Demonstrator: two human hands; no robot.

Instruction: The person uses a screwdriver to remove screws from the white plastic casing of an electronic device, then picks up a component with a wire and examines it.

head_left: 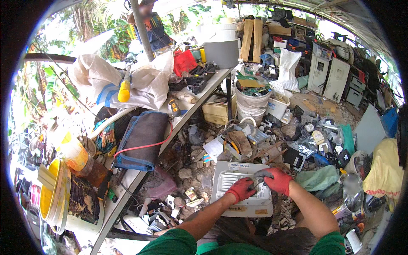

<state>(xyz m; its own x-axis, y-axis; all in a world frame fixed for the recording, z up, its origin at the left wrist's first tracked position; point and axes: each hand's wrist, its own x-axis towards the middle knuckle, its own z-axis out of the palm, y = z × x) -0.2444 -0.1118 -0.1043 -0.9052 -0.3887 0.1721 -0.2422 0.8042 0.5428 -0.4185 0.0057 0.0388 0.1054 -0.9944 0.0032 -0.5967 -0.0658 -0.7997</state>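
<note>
Across my lap lies a pale grey flat casing panel (220, 170) with slotted vents in its raised middle and strips of tape along its edges. My left hand (241, 190), in a red work glove, is over the panel's middle with its fingers curled together; what they hold, if anything, is too small to make out. Also gloved in red, my right hand (277, 179) grips a small dark grey piece (263, 173) at the panel's right side. The two hands are close together, fingertips nearly meeting. The kind of the dark piece does not show.
Left of me runs a long table (140, 176) bearing a folded dark mat (142, 136), a yellow-handled tool (124, 91) and a white sack (148, 80). Ahead stands a full white bucket (251, 104). Scrap parts (312, 136) cover the ground at right. A person (153, 25) stands beyond the table.
</note>
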